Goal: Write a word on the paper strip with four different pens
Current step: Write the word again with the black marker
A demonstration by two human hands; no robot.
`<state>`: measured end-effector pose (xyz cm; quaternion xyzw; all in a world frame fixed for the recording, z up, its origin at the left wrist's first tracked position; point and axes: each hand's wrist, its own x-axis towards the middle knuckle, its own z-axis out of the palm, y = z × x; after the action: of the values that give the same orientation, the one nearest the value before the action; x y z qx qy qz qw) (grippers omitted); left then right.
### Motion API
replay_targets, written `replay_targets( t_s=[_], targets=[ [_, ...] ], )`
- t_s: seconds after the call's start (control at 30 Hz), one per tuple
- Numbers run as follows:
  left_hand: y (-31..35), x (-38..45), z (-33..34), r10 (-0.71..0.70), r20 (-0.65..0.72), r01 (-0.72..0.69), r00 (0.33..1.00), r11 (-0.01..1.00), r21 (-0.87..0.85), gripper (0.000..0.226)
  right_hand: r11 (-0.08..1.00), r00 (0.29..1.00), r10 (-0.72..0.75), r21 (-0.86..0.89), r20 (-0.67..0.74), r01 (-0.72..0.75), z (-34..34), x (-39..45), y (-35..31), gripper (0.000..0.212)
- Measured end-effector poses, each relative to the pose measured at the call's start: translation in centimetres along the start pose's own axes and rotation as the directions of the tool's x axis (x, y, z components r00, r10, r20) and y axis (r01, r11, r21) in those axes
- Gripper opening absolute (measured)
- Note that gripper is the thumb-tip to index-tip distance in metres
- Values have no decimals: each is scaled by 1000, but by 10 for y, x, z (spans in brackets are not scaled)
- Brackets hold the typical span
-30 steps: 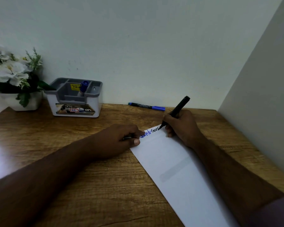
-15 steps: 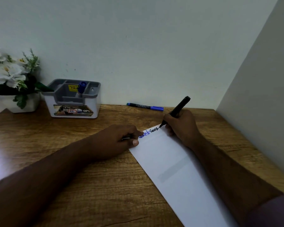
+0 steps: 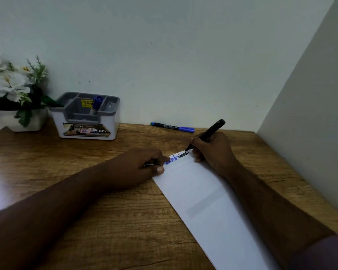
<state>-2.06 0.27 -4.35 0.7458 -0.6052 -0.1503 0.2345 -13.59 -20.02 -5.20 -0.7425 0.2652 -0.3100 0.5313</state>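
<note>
Right hand (image 3: 213, 151) grips black marker (image 3: 207, 134), tip at far end of paper strip (image 3: 203, 201), beside black word. Left hand (image 3: 137, 166) curled, pins strip's left edge, small object inside, unclear. Strip mid-desk (image 3: 66, 191). Risk: palm smears wet ink; strip slips. Organizer (image 3: 86, 115) at back edge holds one blue-capped pen (image 3: 97, 102).

- Paper strip (image 3: 209, 201) — long, white, flat on the wood, running diagonally; a blue word and a black word at its far end.
- Black pen (image 3: 208, 134) — uncapped, tilted, tip on the strip.
- Blue-capped pen (image 3: 172, 127) — lying flat by the wall.
- Blue-topped pen (image 3: 96, 102) — upright in the organiser.
</note>
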Motion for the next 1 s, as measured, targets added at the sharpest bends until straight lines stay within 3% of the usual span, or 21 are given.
replay_targets(
  t_s=[0.23,0.33,0.5,0.67,1.0],
  targets=[
    [-3,0,1,2,-22,-3,1000,999,-39,7,992,999,-12,124,-39,17,-2,1,-3,18],
    [-5,0,1,-9,-30,4,999,987,-160,10,976,995,-74,201,-68,86,-7,2,-7,24],
    [-3,-1,0,-66,-179,-6,982,927,-374,8,927,970,-191,352,147,129,-6,-6,-27,9],
    [-7,-2,-4,-171,-343,-66,924,810,-582,14,922,922,-263,355,284,153,6,-16,-42,7],
    [-11,-2,-5,-196,-272,-44,942,731,-681,18,965,906,-228,209,356,160,13,-28,-43,26]
  ],
)
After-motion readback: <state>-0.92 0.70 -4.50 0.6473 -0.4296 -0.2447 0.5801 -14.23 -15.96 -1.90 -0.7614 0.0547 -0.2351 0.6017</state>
